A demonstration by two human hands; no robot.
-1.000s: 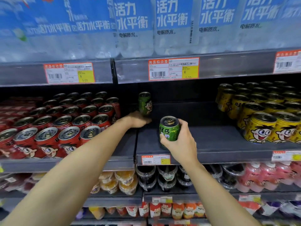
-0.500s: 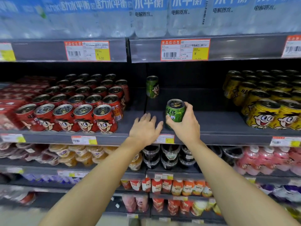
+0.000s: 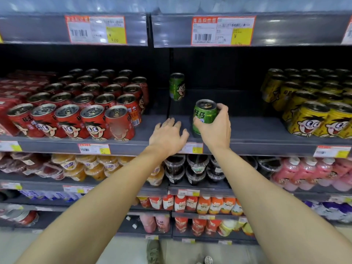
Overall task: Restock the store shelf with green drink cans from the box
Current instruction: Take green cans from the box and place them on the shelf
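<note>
Green can wrapped in my right hand, at the shelf front, tilted; placing step. Left hand spread, empty. Another green can stands at back. Next I'd set it upright, let go.

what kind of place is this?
Almost certainly a grocery or convenience store aisle: tiered shelves with price tags on their edges, rows of red cans and yellow cans, and packaged drinks below.

Price tag print blurred, held green can base hidden, yellow cans cropped right
</note>
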